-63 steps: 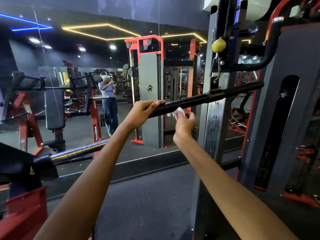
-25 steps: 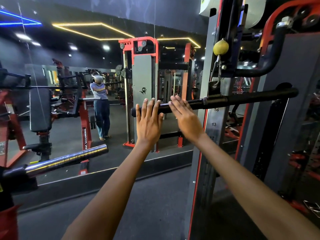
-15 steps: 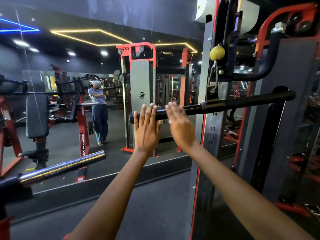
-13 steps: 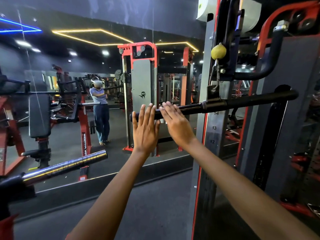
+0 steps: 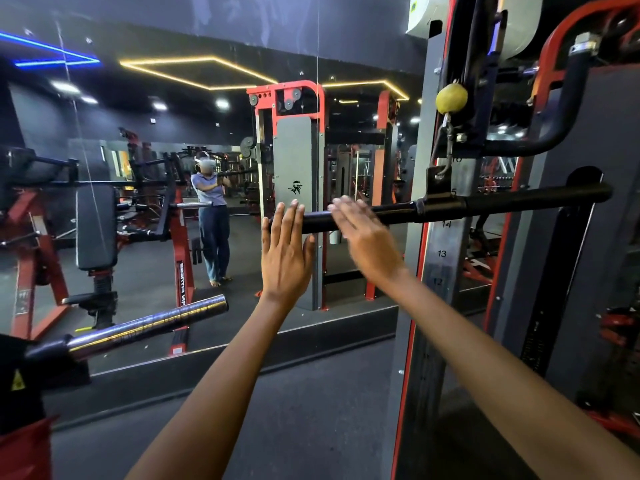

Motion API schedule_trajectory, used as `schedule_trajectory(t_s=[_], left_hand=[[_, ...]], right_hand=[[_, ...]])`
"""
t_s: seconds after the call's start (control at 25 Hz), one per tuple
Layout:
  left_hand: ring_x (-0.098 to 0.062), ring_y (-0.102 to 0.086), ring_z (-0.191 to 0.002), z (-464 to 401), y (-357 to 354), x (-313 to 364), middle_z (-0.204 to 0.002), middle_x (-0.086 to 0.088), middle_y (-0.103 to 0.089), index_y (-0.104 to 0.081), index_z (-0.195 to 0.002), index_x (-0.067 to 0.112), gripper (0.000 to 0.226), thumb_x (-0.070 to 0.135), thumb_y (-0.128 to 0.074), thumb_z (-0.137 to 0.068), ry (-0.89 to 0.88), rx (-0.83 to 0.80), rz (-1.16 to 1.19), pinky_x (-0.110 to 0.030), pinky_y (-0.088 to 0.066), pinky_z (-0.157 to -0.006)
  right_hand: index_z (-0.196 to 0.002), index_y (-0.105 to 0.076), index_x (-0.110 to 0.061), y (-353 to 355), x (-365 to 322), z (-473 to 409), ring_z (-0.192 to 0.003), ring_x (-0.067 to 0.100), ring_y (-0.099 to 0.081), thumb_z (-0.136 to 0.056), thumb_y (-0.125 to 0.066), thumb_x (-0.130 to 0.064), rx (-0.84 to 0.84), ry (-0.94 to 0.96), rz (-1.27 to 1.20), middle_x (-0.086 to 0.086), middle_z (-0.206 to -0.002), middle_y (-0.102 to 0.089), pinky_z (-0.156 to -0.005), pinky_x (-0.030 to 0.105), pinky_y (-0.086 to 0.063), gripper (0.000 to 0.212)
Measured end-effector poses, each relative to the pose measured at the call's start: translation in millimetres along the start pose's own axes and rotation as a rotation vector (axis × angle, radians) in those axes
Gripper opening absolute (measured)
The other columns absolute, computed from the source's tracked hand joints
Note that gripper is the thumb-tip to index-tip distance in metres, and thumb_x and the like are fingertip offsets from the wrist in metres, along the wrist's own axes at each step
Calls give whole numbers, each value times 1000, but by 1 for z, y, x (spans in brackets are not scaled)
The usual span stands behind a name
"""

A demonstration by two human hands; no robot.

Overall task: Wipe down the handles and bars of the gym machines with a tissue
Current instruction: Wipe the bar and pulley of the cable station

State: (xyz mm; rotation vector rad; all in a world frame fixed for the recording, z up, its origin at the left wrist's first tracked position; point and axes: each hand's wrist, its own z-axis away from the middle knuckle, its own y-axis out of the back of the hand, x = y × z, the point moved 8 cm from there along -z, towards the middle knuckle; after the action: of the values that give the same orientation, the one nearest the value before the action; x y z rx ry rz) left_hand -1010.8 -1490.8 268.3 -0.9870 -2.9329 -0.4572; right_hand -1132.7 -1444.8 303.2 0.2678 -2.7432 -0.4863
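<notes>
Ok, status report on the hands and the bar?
Left hand open, flat against black bar. Right hand open, blurred; tissue under it. Nothing obstructing.

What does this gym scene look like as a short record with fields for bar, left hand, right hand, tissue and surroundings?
bar: black bar, roughly level, hanging by a clip
left hand: left hand open, fingers straight against bar's left end
right hand: right hand open, blurred, over the bar
tissue: white scrap showing beside the right hand
surroundings: wall mirror, chrome bar lower left
</notes>
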Motion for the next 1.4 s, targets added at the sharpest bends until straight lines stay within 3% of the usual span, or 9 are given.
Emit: schedule_trajectory(t_s=[0.16,0.24,0.48,0.64,0.72,0.96,1.04,1.2,1.4], left_hand=[[-27,-21,-145,0,4,-11,-152,-10,-35,-37,-145,7,51,33,-31,-101,-9,-8,11,-40,-2,-121],[-28,-20,-146,1,3,-9,-152,-12,-35,-36,-145,4,51,31,-33,-102,-29,-19,73,-39,-5,-122],[-27,-18,-145,2,6,-11,-151,-16,-32,-34,-144,-2,51,25,-37,-102,-51,-61,202,-44,-19,-119],[-23,-15,-146,2,6,-15,-153,-13,-31,-34,-145,0,50,24,-39,-102,-44,-85,230,-43,-19,-119],[-24,-15,-146,3,6,-12,-152,-15,-31,-33,-145,-2,51,25,-37,-102,-57,-84,257,-41,-19,-119],[-26,-13,-146,1,10,-6,-152,-19,-30,-32,-144,-5,55,32,-32,-102,-29,-74,297,-35,-14,-120],[-24,-12,-146,1,10,-8,-152,-16,-30,-32,-145,-3,57,35,-29,-103,-34,-92,319,-29,-10,-120],[-24,-13,-146,3,13,-6,-152,-14,-31,-33,-145,0,55,36,-28,-103,-59,-85,341,-20,-3,-119],[-23,-7,-147,3,15,-5,-154,-14,-26,-27,-148,1,59,40,-26,-103,-44,-59,347,-23,-1,-120]], right_hand=[[-134,-43,-4,30,76,46,-136,23,-35,-89,-31,10,161,-389,-45,13,-139,-47,-117,32,-18,49],[-134,-41,-4,19,51,37,-135,22,-34,-88,-31,11,225,-445,-114,15,-138,-48,-114,37,-27,50],[-125,-54,0,-10,-38,1,-126,29,-48,-87,-32,9,49,83,-56,18,-132,-53,-108,43,-34,45],[-120,-58,0,33,72,35,-125,27,-48,-88,-38,11,184,-507,-14,14,-123,-58,-110,41,-35,39],[-113,-60,1,27,54,24,-116,28,-51,-86,-35,8,215,-620,-22,13,-114,-60,-104,44,-41,37],[-126,-54,1,6,-39,17,-127,24,-46,-88,-41,5,80,-109,-227,15,-131,-54,-111,36,-33,41],[-130,-51,-3,20,-5,64,-125,20,-48,-91,-39,4,184,-474,-379,12,-134,-51,-105,31,-41,41],[-128,-49,-1,16,70,127,-107,25,-58,-99,-31,-1,687,-1770,-1061,18,-130,-52,-87,27,-53,34],[-112,-53,-3,11,33,58,-103,26,-59,-97,-35,-7,672,-1846,-1437,15,-93,-59,-95,35,-48,23]])
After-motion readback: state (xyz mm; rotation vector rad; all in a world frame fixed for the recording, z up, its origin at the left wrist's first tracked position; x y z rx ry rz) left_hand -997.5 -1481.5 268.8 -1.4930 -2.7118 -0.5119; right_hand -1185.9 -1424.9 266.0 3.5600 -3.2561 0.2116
